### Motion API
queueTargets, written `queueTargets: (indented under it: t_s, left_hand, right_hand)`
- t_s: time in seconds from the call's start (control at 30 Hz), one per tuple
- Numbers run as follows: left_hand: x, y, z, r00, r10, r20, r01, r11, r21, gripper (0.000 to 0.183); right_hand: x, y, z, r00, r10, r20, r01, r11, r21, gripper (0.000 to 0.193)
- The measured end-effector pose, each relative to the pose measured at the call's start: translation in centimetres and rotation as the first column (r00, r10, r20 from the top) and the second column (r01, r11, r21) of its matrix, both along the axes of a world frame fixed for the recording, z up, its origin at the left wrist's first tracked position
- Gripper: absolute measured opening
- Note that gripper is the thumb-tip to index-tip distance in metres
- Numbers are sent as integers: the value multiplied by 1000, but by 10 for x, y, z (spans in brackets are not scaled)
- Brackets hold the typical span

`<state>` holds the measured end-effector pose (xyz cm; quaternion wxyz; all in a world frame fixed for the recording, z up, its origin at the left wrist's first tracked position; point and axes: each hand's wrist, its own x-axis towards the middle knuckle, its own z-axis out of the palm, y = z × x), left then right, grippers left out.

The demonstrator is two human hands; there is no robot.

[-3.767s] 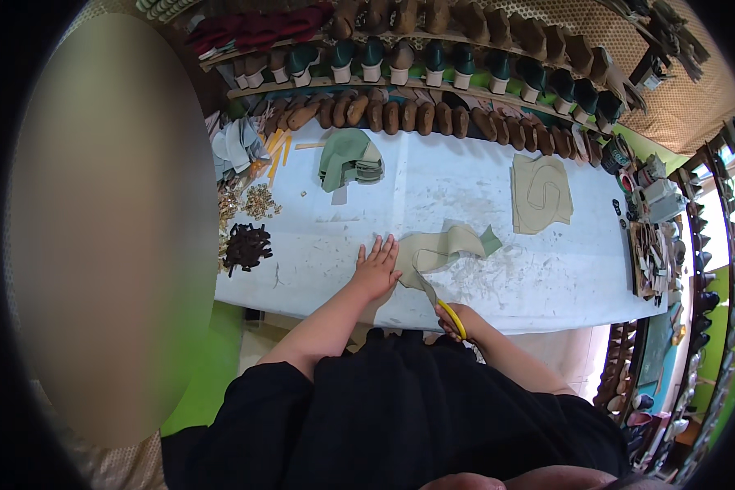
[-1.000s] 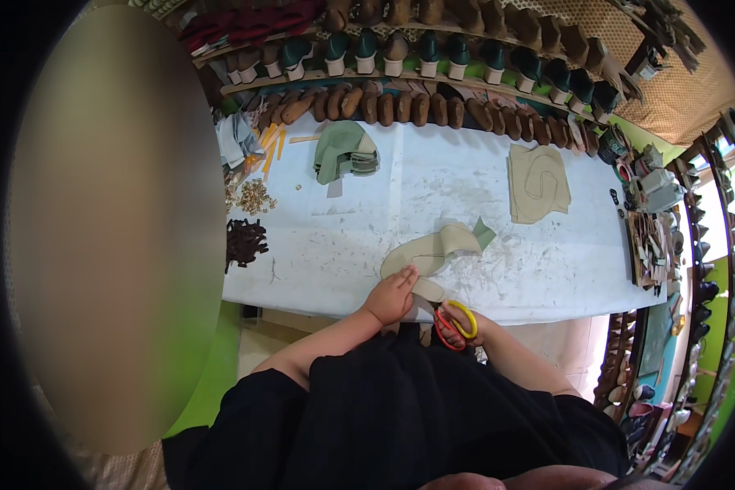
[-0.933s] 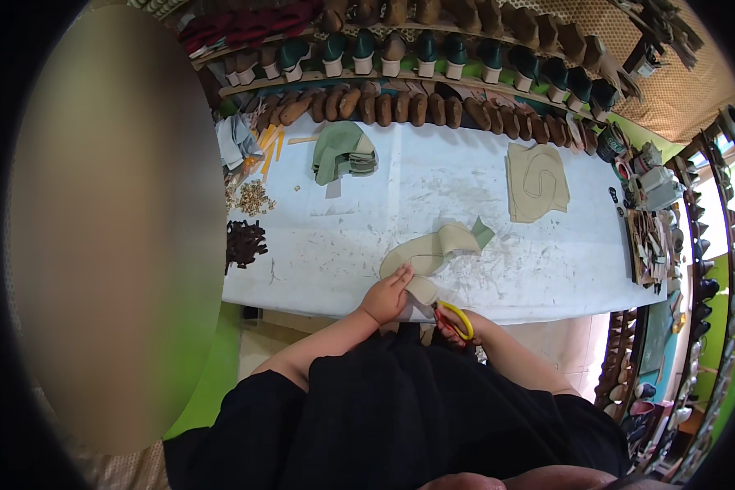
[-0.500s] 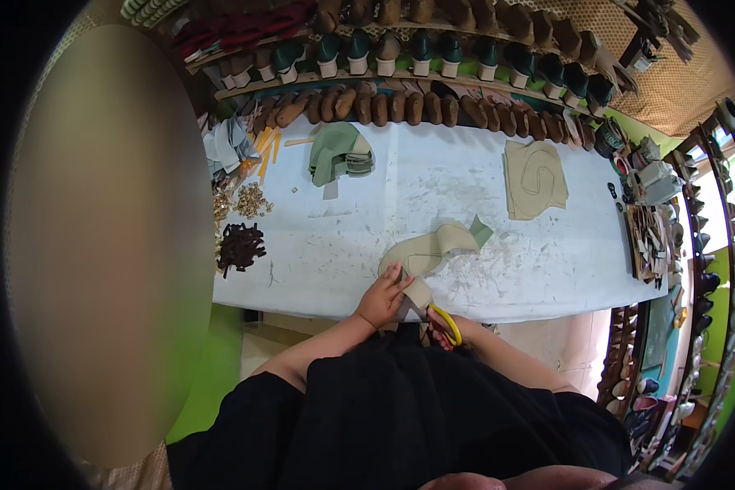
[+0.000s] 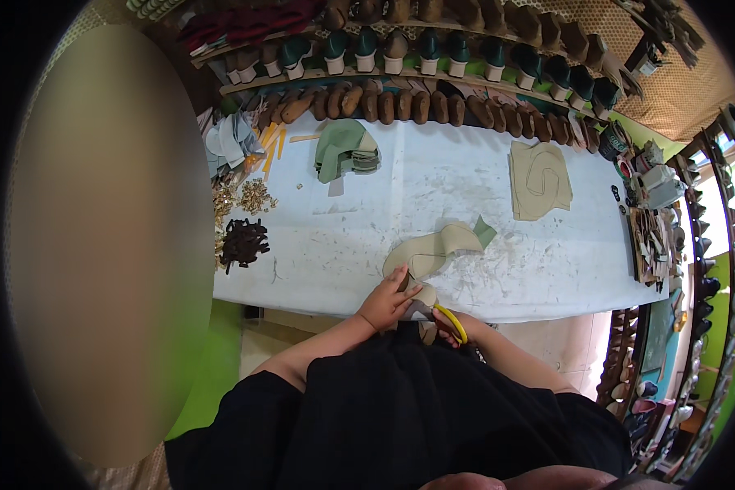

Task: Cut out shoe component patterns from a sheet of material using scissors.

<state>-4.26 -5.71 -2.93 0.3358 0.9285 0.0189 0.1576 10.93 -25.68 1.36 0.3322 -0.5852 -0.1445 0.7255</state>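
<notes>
At the table's front edge my left hand [image 5: 389, 304] grips the near end of a pale green, leather-like piece [image 5: 425, 252], thumb and fingers on top of it. The piece is curved, with a marked line on it and a darker green underside turned up at its far right tip. My right hand [image 5: 457, 327] is closed around yellow-handled scissors [image 5: 452, 322], just right of my left hand. Their blades lie at the near end of the piece, partly hidden, so how wide they stand I cannot make out.
The white-covered table [image 5: 335, 269] bears a stack of green cut pieces [image 5: 347, 147], a beige sheet with a drawn outline [image 5: 541, 181], a dark brown pile [image 5: 243, 242] and gold bits [image 5: 257, 197]. Behind are shelves of brown shoe lasts [image 5: 420, 106]. Shoe racks [image 5: 702, 286] stand right.
The scissors and my right hand have shifted slightly right, and the near flap of the piece has turned beside my left thumb. The whole view has shifted a little.
</notes>
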Motion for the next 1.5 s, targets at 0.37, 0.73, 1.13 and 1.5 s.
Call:
queueTargets:
  t_s: [0.37, 0.73, 1.13, 1.5]
  left_hand:
    - [-7, 21, 14, 913, 158, -376, -29, 945, 325, 82]
    - [-10, 20, 9, 922, 103, -374, 18, 952, 305, 77]
    - [-11, 20, 10, 927, 127, -352, -24, 959, 282, 73]
    - [-12, 20, 7, 930, 143, -338, -44, 958, 283, 71]
  right_hand:
    - [-5, -4, -17, 997, 13, 74, -16, 999, 45, 57]
    - [-16, -1, -3, 994, -80, 75, 79, 997, 7, 52]
    - [-22, -4, -11, 980, -114, 160, 106, 993, 59, 52]
    - [-24, -4, -9, 964, -146, 221, 127, 987, 99, 51]
